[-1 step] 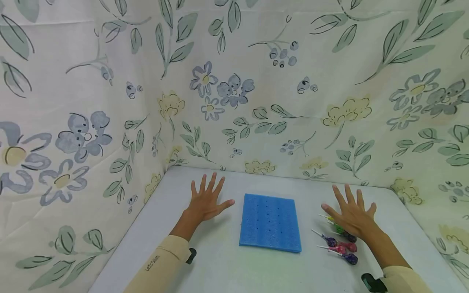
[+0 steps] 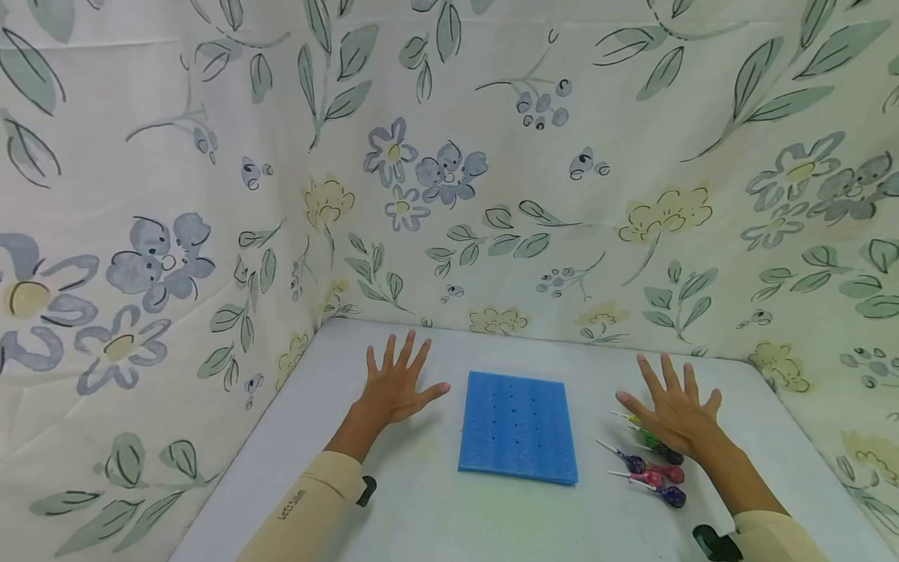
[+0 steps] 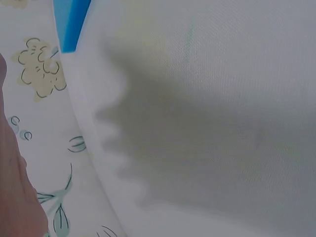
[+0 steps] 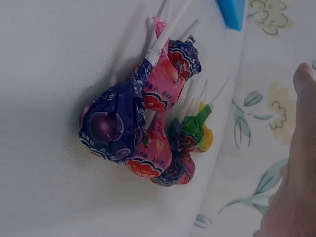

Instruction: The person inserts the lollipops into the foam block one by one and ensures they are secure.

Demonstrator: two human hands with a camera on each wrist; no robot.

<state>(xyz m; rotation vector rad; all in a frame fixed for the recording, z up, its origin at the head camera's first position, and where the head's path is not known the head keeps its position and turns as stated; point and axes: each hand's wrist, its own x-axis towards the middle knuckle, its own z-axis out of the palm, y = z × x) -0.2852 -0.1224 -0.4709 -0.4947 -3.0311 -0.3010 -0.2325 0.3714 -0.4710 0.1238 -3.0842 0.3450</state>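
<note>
A blue foam block (image 2: 517, 428) with rows of small holes lies on the white table between the two hands. To its left, my left hand (image 2: 396, 386) is spread with fingers straight, holding nothing; its shadow falls on the table in the left wrist view. On the right, my right hand (image 2: 677, 414) is spread above a pile of wrapped lollipops (image 2: 656, 474), overlapping part of it in the head view. The right wrist view shows purple, pink, green and yellow wrappers, with a purple lollipop (image 4: 111, 123) closest and white sticks pointing up. Nothing is in the right hand either.
The white table (image 2: 421, 515) ends at a floral curtain (image 2: 449, 257) at the back and on both sides. Both forearms wear cream sleeves (image 2: 309, 499), with a dark strap piece near each cuff.
</note>
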